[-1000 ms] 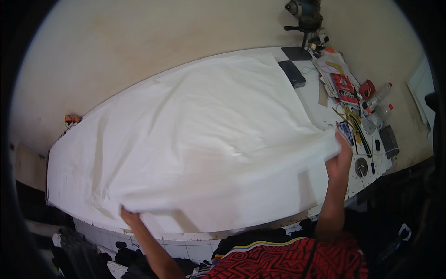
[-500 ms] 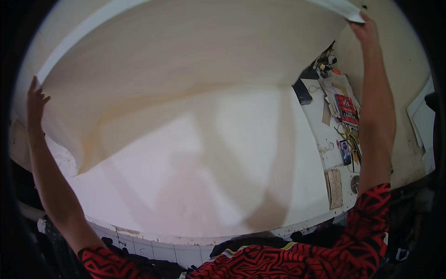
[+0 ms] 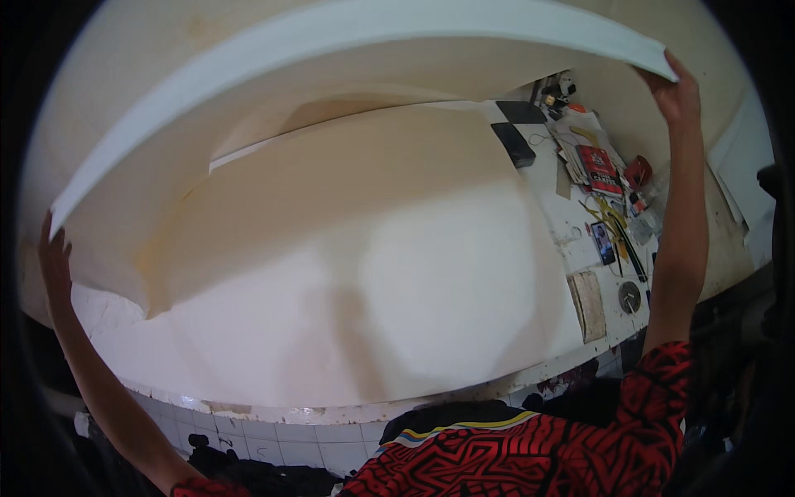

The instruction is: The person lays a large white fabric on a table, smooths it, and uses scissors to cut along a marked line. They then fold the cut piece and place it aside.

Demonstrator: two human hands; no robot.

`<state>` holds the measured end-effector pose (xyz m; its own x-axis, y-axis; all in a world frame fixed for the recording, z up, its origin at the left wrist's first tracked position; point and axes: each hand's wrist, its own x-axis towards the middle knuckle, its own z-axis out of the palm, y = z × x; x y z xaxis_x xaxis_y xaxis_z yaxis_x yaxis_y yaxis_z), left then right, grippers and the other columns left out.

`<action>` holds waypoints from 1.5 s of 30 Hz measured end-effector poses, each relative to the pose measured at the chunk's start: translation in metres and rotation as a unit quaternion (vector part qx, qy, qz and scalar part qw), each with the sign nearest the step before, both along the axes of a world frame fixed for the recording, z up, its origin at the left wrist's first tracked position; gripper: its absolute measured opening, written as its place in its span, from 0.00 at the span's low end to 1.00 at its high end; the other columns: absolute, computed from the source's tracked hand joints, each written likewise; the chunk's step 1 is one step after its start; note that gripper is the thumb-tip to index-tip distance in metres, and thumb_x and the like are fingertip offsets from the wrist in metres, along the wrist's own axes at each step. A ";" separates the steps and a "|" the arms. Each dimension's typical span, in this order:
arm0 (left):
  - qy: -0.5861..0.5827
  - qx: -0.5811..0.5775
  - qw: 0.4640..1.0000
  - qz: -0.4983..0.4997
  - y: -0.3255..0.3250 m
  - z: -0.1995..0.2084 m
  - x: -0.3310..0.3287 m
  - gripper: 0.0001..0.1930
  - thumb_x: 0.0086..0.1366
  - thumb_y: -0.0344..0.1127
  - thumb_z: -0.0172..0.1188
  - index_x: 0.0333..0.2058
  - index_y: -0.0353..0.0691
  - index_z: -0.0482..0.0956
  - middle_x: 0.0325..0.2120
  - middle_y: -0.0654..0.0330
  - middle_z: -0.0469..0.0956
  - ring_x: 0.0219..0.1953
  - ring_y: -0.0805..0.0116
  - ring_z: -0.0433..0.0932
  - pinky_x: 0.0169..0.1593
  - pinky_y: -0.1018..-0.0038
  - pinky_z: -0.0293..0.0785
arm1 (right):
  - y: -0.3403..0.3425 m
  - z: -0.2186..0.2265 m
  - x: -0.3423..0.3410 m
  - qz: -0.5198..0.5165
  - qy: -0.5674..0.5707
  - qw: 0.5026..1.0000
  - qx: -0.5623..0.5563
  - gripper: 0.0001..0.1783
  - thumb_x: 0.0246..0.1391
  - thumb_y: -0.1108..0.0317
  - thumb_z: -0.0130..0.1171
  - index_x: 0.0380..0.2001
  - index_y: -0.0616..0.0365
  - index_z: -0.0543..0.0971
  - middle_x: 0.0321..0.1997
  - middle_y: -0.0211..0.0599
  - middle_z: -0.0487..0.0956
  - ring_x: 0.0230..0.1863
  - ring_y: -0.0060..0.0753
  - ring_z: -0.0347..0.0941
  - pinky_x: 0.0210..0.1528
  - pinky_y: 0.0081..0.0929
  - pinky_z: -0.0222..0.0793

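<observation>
A large pale sheet, perhaps paper or cloth, is held up and curves across the far side, its white upper band (image 3: 373, 21) spanning from hand to hand. At its far left end, my left hand (image 3: 57, 263) pinches the corner, with some fingers apart. My right hand (image 3: 677, 98) grips the opposite corner at the upper right, thumb and fingers closed round it. Beneath lies a wide white surface layer (image 3: 414, 265) on the table, shaded by the raised sheet and my arms. A yellowish stained fold (image 3: 157, 261) shows at the left, where the sheet droops.
Along the table's right side lie a black box (image 3: 513, 144), a red book (image 3: 599, 170) on papers, a phone (image 3: 603, 243), yellow strips (image 3: 609, 214), a worn flat block (image 3: 587, 306) and a round metal piece (image 3: 629, 296). The table's chipped front edge (image 3: 306, 414) runs near my body.
Both hands and the sheet's white band sit lower in the picture, and more of the band shows. A gap has opened under the sheet, showing the lower layer's far edge.
</observation>
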<state>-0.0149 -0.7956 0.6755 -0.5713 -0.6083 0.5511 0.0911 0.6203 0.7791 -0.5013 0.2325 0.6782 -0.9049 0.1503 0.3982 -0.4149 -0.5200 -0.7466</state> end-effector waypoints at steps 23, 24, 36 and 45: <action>-0.109 0.519 0.828 0.182 0.182 -0.504 0.173 0.23 0.79 0.49 0.62 0.58 0.33 0.77 0.52 0.54 0.80 0.55 0.55 0.81 0.61 0.55 0.80 | 0.050 -0.488 0.297 0.044 -0.460 0.885 0.053 0.30 0.72 0.66 0.60 0.73 0.55 0.67 0.68 0.46 0.78 0.67 0.51 0.77 0.62 0.65 0.78; -0.121 0.517 0.826 0.192 0.175 -0.512 0.173 0.23 0.79 0.49 0.62 0.57 0.34 0.78 0.51 0.55 0.80 0.55 0.55 0.81 0.61 0.55 0.81 | 0.051 -0.487 0.300 0.038 -0.462 0.885 0.051 0.30 0.72 0.66 0.60 0.73 0.55 0.67 0.68 0.46 0.78 0.67 0.50 0.78 0.61 0.65 0.78; -0.086 0.587 0.799 0.097 0.244 -0.505 0.159 0.21 0.76 0.47 0.65 0.57 0.37 0.78 0.49 0.57 0.82 0.55 0.60 0.81 0.58 0.60 0.81 | 0.025 -0.461 0.327 0.063 -0.496 0.864 0.064 0.23 0.71 0.67 0.62 0.58 0.79 0.74 0.51 0.57 0.84 0.46 0.52 0.88 0.47 0.51 0.90; -0.204 0.477 0.839 0.165 0.265 -0.477 0.163 0.17 0.75 0.45 0.68 0.47 0.35 0.82 0.39 0.58 0.83 0.39 0.65 0.85 0.41 0.70 0.85 | 0.026 -0.467 0.343 0.021 -0.479 0.874 0.081 0.24 0.70 0.68 0.62 0.57 0.81 0.73 0.51 0.59 0.84 0.44 0.51 0.88 0.45 0.51 0.91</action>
<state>0.1478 -0.5307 0.1981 -0.3074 -0.8235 -0.4769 -0.3579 -0.3643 0.8598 -0.1579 0.2586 0.2110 -0.8376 0.1205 -0.5328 0.4587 -0.3745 -0.8058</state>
